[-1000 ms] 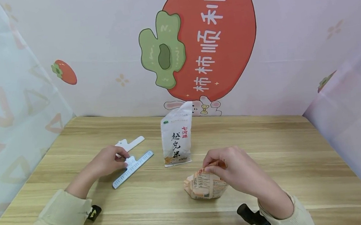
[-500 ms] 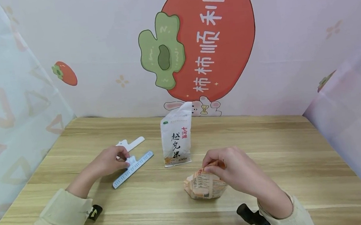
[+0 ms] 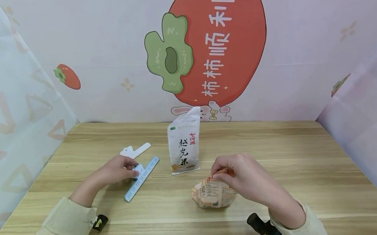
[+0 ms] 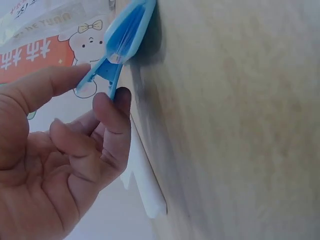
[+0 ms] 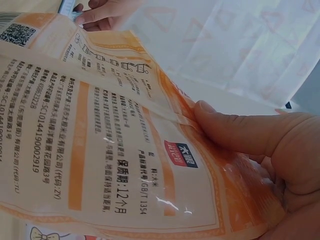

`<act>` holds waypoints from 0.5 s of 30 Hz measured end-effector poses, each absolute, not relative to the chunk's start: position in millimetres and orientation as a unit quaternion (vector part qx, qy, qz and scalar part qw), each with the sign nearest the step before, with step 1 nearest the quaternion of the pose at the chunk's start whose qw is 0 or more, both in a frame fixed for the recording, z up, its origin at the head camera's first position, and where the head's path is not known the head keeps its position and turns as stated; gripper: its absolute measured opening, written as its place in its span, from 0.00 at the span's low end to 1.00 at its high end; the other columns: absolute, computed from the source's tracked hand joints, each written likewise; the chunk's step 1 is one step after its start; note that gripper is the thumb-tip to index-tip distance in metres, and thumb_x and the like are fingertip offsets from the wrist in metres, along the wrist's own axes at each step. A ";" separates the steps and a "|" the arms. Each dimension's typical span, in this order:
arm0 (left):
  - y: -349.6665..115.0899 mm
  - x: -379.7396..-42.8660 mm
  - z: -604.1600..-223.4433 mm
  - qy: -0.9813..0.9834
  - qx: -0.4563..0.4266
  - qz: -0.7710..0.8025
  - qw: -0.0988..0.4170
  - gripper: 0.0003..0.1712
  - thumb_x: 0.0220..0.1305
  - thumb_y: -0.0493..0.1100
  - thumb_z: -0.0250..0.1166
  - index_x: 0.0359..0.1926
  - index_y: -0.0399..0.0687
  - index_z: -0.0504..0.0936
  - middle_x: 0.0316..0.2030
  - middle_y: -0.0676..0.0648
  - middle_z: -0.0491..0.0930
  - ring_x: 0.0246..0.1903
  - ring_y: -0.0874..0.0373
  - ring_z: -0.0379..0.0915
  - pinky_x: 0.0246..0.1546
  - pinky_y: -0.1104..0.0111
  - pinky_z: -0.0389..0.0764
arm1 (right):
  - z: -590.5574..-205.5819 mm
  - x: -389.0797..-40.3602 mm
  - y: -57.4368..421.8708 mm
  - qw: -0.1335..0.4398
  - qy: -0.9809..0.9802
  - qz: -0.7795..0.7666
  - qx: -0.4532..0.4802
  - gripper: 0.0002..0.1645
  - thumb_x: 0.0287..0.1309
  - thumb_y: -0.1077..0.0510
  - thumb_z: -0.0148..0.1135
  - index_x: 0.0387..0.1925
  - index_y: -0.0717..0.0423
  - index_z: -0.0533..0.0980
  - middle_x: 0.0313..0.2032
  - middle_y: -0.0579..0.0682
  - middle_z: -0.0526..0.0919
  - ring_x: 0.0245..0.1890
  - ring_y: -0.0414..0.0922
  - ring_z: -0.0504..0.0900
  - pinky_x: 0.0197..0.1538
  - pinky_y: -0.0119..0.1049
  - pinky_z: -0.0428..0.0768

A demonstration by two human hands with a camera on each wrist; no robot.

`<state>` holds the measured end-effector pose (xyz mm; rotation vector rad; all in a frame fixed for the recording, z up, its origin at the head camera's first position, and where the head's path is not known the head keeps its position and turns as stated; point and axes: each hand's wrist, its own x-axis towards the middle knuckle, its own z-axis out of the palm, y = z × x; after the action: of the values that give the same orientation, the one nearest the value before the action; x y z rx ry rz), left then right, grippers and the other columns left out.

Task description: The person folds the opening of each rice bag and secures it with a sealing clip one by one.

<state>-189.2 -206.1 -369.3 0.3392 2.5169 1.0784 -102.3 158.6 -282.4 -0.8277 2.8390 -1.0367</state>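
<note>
My left hand (image 3: 120, 169) pinches a light blue bag clip (image 3: 142, 178) by its two grip tabs. In the left wrist view, thumb and forefinger press on the tabs of the blue clip (image 4: 131, 32), and its long bars appear spread apart. My right hand (image 3: 253, 177) pinches the gathered top edge of an orange-and-cream rice bag (image 3: 211, 195), which sits low on the table. Printed text and a QR code cover the side of the rice bag (image 5: 107, 145) in the right wrist view. The fingers behind the bag are partly hidden there.
A white bag clip (image 3: 141, 149) lies just beyond my left hand. Behind the orange bag, a white rice bag (image 3: 183, 146) stands upright on the wooden table (image 3: 280, 154). Printed cloth walls (image 3: 291, 47) enclose the back and both sides.
The blue clip has turned, its near end swinging right and toward me. My left hand has shifted slightly with it. The right hand and orange bag have stayed put.
</note>
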 end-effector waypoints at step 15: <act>-198.6 -185.2 -372.7 0.861 0.127 0.428 0.243 0.17 0.68 0.41 0.62 0.50 0.34 0.71 0.22 0.49 0.73 0.22 0.57 0.69 0.26 0.69 0.72 | -282.6 -102.2 158.1 0.005 0.905 -0.334 -0.265 0.07 0.55 0.61 0.72 0.28 0.45 0.82 0.26 0.38 0.84 0.25 0.32 0.75 0.29 0.28 0.77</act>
<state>-185.2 -198.6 -372.7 0.3459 2.3533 1.1708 -102.2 158.1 -282.6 -0.8298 2.8338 -1.0448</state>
